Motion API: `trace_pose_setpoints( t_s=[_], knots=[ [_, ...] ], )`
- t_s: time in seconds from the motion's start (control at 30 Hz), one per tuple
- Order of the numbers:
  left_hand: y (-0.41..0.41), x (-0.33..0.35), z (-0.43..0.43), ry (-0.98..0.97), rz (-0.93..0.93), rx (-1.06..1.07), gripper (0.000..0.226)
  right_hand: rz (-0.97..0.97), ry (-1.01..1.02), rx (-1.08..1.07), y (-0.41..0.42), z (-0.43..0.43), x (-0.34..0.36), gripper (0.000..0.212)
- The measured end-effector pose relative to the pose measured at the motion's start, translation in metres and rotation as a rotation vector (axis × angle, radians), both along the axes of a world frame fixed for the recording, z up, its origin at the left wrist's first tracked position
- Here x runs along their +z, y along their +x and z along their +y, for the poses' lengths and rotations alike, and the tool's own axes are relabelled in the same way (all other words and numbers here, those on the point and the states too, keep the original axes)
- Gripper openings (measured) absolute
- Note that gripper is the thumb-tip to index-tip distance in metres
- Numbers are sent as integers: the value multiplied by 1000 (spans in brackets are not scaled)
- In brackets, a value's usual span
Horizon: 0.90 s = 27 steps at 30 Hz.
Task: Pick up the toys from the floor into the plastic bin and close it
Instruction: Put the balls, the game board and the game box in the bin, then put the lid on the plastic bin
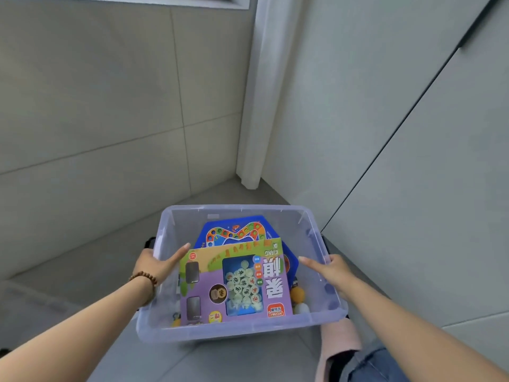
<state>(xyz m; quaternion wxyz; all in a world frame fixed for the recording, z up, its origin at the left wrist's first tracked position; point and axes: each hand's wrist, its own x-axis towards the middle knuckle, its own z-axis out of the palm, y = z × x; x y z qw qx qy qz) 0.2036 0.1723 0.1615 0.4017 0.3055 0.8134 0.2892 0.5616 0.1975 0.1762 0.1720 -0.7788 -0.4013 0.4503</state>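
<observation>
A clear plastic bin with no lid on it is held off the grey floor between both hands. My left hand grips its left rim, thumb inside the wall. My right hand grips the right rim the same way. Inside lies a purple and green chess-set box with a window showing round pieces. Under it sits a blue hexagonal game board. An orange ball and a white piece rest at the box's right edge. No lid is in view.
A tiled wall stands at the left and back. A white curtain hangs in the corner, with pale cabinet doors on the right. A pink slipper and a denim leg lie below the bin.
</observation>
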Motion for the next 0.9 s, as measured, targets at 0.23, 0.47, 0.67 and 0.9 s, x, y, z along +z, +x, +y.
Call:
trace_pose_setpoints(
  t_s=[0.23, 0.47, 0.67, 0.9],
  knots=[
    [-8, -26, 0, -85, 124, -117, 92, 7, -19, -5, 0, 4, -23, 73],
    [-56, 6, 4, -270, 179, -500, 113, -187, 122, 117, -45, 9, 9, 114],
    [-178, 62, -29, -267, 289, -463, 102, 71, 307, 526, -206, 22, 63, 100],
    [-336, 34, -162, -411, 254, -111, 103, 204, 174, 902, -405, -15, 39, 91]
  ],
)
